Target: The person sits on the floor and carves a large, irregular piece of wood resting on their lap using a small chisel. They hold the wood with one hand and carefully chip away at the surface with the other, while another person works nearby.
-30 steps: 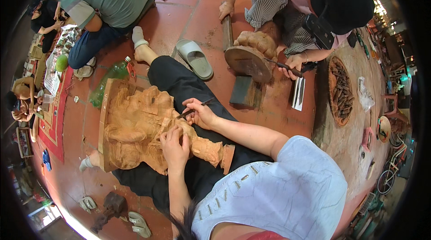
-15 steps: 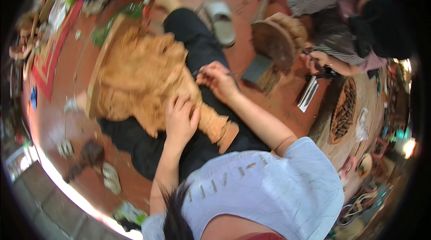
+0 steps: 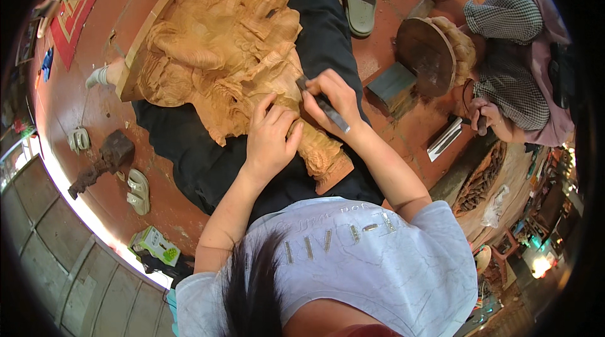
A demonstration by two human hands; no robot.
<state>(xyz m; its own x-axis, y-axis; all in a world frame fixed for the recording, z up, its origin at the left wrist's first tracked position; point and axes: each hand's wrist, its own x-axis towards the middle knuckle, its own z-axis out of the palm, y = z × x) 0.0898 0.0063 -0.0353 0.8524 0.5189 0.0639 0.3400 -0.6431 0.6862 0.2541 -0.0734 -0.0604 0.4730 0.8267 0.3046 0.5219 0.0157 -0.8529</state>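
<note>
A large carved wood piece (image 3: pixel 208 47), light brown with deep folds and a narrow, textured lower end, lies across my lap. My left hand (image 3: pixel 271 135) rests on its narrow part, fingers spread over the surface and thumb apart. Just to the right, my right hand (image 3: pixel 333 100) is closed around a slim, dark metal carving chisel (image 3: pixel 328 110). One end of the chisel meets the carving's right edge, and its shiny other end sticks out toward my wrist. Part of the chisel is hidden by my fingers.
On the right, a co-worker (image 3: pixel 504 72) sits with a round-based wooden carving (image 3: pixel 428 56) beside a dark block (image 3: pixel 392 85). A grey slipper (image 3: pixel 357 0) lies ahead. Sandals (image 3: pixel 138 192), a dark gnarled wood piece (image 3: pixel 113 151) and a green-white box (image 3: pixel 154 245) are at left.
My right hand has come from beside the carving onto its right edge, and the chisel now shows plainly. My left hand stays on the carving. The whole view has shifted.
</note>
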